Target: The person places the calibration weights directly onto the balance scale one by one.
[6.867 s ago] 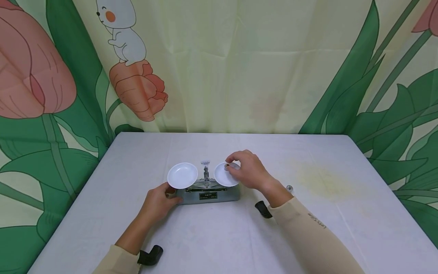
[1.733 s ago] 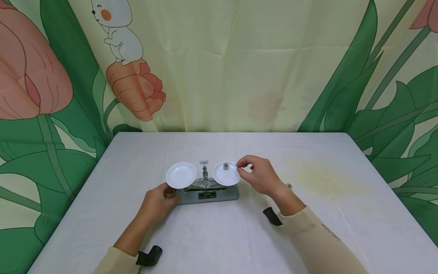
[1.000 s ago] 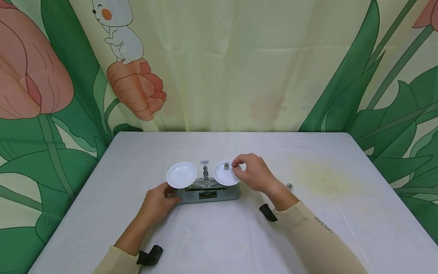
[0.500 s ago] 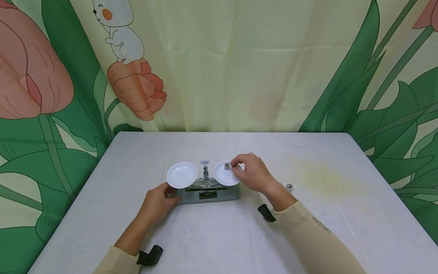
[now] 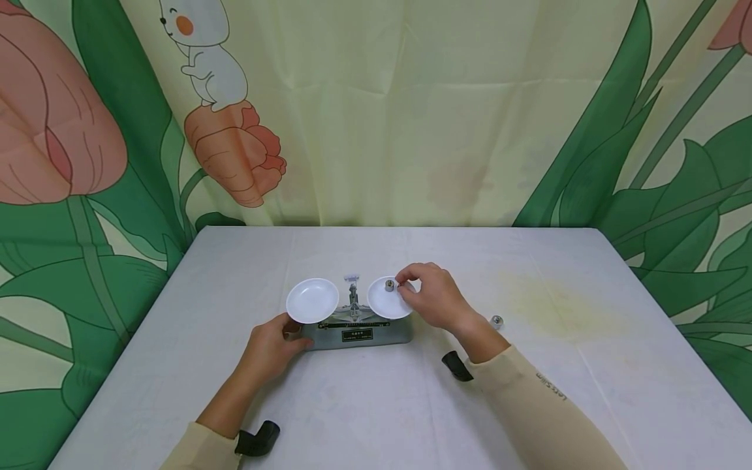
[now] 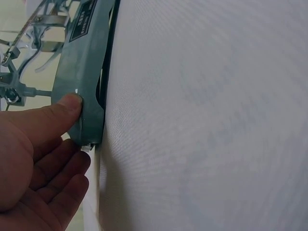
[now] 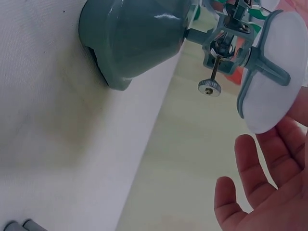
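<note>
Left hand (image 5: 272, 346) grips the scale (image 5: 388, 335) by its left end; right hand (image 5: 431, 295) is at the right pan (image 5: 384, 305), its pinch, if any, unclear. A careless finger could topple the weight (image 5: 390, 285) on that pan.

The scale's base (image 7: 139, 38) looks like painted metal, smooth and glossy enough to catch a highlight. The white pans (image 5: 313, 301) look like smooth plastic. The knob (image 7: 210, 88) is shiny metal with a ridged rim, and the small weight (image 5: 390, 286) has a metallic gleam. Matt, finely woven cloth covers the surface (image 5: 364, 405); the backdrop (image 5: 382, 130) is creased cloth with a faint sheen, the sleeves (image 5: 529, 408) matt cloth
</note>
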{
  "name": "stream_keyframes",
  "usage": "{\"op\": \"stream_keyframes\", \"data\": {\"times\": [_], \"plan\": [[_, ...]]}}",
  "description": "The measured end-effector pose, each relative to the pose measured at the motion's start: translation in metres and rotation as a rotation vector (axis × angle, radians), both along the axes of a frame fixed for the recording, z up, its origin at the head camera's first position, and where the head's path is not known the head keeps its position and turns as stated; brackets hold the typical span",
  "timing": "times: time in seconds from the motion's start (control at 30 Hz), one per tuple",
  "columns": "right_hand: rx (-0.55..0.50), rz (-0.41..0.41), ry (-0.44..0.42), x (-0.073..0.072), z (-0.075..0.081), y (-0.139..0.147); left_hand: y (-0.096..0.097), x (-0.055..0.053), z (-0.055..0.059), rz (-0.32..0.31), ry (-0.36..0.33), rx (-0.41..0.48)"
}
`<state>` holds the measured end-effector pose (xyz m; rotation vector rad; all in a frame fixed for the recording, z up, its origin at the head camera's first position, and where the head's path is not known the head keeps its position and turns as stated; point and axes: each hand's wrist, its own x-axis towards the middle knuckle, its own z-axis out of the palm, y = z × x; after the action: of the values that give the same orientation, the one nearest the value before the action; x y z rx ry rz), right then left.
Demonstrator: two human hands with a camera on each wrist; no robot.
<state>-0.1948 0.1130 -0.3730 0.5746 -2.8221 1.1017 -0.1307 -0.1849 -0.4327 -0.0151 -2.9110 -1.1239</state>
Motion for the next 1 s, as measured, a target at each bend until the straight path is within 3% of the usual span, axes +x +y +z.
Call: {"op": "stream_keyframes", "data": {"times": [0.37,0.77,1.0], "plan": [[-0.127,-0.005,0.047,0.003,0.001,0.025,0.000,0.000,-0.001,-0.002,0.006,-0.001],[-0.066,-0.069,-0.006,0.008,-0.009,0.069,0.000,0.001,0.002,0.000,-0.003,-0.001],[-0.015,-0.109,-0.105,0.016,-0.020,0.089,0.000,0.002,0.002,-0.001,-0.002,-0.002]]}}
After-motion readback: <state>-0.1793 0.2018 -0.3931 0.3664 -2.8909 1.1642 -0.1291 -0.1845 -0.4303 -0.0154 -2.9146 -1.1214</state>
